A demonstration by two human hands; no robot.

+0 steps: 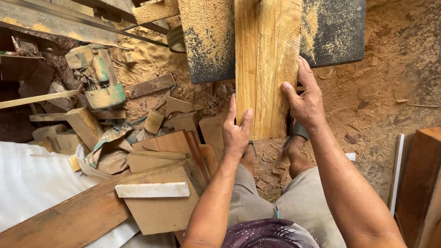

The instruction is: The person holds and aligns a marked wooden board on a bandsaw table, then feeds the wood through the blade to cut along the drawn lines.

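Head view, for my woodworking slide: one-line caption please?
Both hands, left hand and right hand, press a yellow plank across a sawdust-covered saw table.

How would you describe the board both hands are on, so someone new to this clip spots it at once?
Start at the dark, sawdust-covered saw table at top centre. The yellow plank lies along it towards the person, with the left hand at its near end and the right hand on its right edge. Unlike the brown offcuts below, it is long, pale yellow and straight-grained.

Offcuts [170, 136] crowd the dark saw table's [336, 28] near-left corner; its right edge faces open sawdust floor [416, 65], probably passable.
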